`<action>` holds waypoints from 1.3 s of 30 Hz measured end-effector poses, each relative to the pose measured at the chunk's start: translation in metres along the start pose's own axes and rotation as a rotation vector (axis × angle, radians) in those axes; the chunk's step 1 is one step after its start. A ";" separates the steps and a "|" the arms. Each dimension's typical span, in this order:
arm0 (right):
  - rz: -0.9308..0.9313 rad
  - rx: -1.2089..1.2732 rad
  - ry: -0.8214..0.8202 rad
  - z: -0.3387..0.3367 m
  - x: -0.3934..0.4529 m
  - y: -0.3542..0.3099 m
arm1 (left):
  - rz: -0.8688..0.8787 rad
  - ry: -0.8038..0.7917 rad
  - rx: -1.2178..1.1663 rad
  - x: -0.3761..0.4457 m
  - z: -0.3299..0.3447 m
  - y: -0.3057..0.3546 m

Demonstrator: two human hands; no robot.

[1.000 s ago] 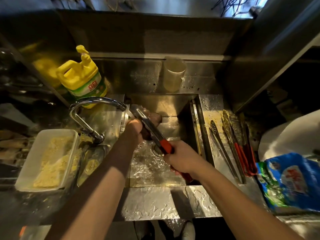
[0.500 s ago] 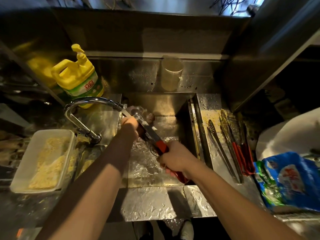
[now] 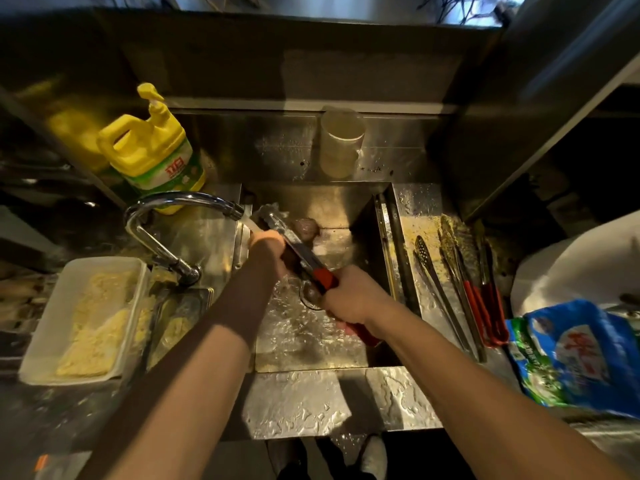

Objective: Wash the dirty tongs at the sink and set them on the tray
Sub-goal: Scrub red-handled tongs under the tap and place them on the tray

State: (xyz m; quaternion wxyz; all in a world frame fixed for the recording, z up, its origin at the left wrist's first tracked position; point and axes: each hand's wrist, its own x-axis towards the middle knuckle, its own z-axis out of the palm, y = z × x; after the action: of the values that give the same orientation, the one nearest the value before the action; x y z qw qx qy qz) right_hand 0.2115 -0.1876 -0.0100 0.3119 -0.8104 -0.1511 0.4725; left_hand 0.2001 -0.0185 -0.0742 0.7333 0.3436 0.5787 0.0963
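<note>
The right hand (image 3: 349,296) is wrapped tight around the red handle of a pair of long metal tongs with a red grip (image 3: 304,258). The left hand (image 3: 268,247) is closed around the shiny metal part, higher up. The tongs slant over the wet steel sink (image 3: 294,341), with their tips right under the curved silver tap (image 3: 180,202), where water runs out. To the right, more red-handled dirty tongs (image 3: 460,282) lie on the crumb-covered steel tray (image 3: 422,216) beside the sink. A big yellow soap bottle (image 3: 152,150) stands behind the tap.
</note>
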 end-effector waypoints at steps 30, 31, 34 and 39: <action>0.021 -0.067 0.076 0.017 -0.006 -0.019 | 0.019 -0.091 -0.066 -0.013 -0.010 -0.008; 0.029 -0.073 0.072 0.016 -0.009 -0.020 | 0.017 -0.101 -0.072 -0.012 -0.010 -0.011; 0.082 -0.180 0.010 -0.007 -0.027 -0.015 | 0.070 0.006 -0.032 0.003 -0.020 -0.003; 0.037 -0.679 0.348 -0.044 -0.055 -0.007 | 0.244 0.122 0.705 0.015 -0.039 -0.021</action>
State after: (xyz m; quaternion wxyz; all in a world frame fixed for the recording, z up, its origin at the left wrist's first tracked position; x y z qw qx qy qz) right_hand 0.2217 -0.2282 0.0472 0.0382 -0.9383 -0.2289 0.2563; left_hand 0.1633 -0.0105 -0.1025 0.5171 0.6351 0.5738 -0.0018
